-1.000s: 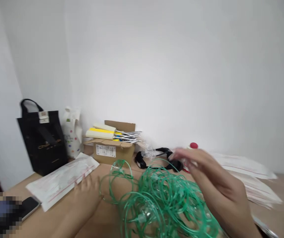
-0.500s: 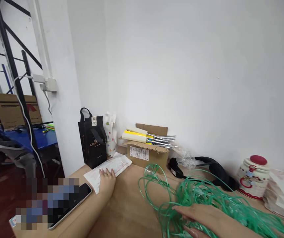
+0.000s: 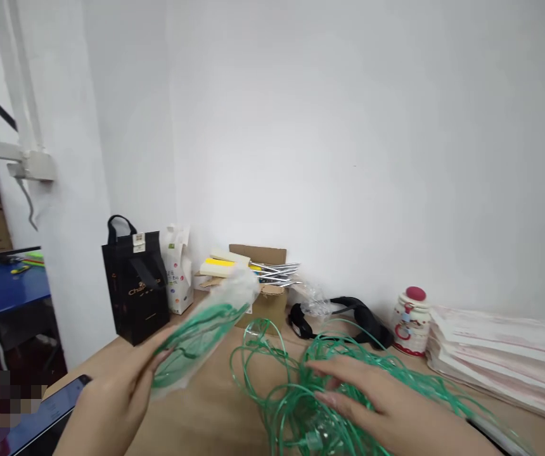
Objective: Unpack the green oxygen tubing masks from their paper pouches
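My left hand [image 3: 120, 386] pinches the near end of a sealed paper-and-plastic packet [image 3: 206, 335] and holds it tilted above the table. Coiled green tubing shows through the packet's clear side, and its far end is blurred. My right hand [image 3: 362, 399] lies over a tangled heap of thin green tubing [image 3: 282, 405], thumb and fingers stretched out and apart. Its fingertips touch or hover just above the loops; I cannot tell which. A clear plastic piece [image 3: 322, 437] with a green fitting sits in the heap below that hand.
Behind the heap are an open cardboard box [image 3: 272, 307] with metal rods, a black headband-like item [image 3: 365, 320] and a white jar [image 3: 411, 323] with a red lid. Stacked white packets [image 3: 505, 354] lie right. A black bag [image 3: 137, 291] and a phone [image 3: 47, 411] are left.
My left hand has picked the packet up off the table and turned its clear side into view. My view has swung right. The right hand stays over the tubing.
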A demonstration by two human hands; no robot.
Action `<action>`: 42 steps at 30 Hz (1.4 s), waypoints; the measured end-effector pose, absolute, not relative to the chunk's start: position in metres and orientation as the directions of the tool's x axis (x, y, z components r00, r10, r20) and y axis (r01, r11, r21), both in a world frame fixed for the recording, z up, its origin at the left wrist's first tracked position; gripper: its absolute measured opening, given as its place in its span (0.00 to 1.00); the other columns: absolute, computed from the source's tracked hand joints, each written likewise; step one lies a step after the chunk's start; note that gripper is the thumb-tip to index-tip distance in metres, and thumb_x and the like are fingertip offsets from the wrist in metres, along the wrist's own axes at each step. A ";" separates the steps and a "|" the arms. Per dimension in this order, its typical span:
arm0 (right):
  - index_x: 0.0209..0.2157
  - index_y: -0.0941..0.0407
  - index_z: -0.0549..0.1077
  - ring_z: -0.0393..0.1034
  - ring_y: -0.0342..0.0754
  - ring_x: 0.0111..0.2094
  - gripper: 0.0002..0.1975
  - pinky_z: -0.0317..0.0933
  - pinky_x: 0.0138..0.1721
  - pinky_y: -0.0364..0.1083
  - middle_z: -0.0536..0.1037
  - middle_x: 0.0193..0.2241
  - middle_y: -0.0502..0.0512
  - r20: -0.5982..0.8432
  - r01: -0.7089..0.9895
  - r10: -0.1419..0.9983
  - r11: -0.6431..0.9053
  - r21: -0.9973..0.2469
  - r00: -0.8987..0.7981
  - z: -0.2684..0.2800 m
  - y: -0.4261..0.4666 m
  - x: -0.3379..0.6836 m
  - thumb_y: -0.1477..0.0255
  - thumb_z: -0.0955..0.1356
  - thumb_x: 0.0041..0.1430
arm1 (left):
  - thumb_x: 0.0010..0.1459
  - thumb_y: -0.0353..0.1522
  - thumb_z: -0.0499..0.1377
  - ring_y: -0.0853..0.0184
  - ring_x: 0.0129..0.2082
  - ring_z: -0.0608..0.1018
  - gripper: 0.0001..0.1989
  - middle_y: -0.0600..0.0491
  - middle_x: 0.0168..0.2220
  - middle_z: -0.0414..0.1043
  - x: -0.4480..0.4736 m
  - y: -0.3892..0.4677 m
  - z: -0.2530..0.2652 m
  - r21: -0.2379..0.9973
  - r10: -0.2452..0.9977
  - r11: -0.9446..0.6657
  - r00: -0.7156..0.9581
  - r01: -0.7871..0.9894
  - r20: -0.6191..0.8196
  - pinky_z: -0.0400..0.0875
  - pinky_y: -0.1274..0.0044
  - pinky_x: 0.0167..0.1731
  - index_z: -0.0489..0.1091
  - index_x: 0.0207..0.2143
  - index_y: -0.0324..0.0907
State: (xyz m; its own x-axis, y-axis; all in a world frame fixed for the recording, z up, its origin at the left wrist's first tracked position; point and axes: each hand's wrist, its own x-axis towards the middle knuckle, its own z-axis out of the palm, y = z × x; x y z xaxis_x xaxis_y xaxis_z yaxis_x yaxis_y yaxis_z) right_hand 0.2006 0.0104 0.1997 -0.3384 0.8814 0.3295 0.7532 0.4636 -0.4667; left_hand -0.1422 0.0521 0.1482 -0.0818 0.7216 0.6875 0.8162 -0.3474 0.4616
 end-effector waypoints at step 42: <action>0.41 0.57 0.76 0.72 0.49 0.43 0.16 0.66 0.43 0.45 0.78 0.41 0.57 0.226 -0.222 0.972 0.234 -0.947 0.060 0.205 0.053 0.251 0.67 0.72 0.48 | 0.58 0.41 0.50 0.59 0.47 0.71 0.25 0.46 0.48 0.66 0.023 0.110 0.200 0.750 0.757 -0.653 0.135 0.109 0.639 0.67 0.69 0.44 0.54 0.57 0.44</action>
State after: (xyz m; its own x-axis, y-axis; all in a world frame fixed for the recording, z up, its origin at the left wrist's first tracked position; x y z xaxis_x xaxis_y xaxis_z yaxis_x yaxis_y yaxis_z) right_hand 0.2513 0.0527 0.2053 0.0604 0.9722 0.2263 -0.2217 0.2341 -0.9466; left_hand 0.0232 0.1101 0.2003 0.1353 0.7569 0.6394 0.1091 -0.6528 0.7496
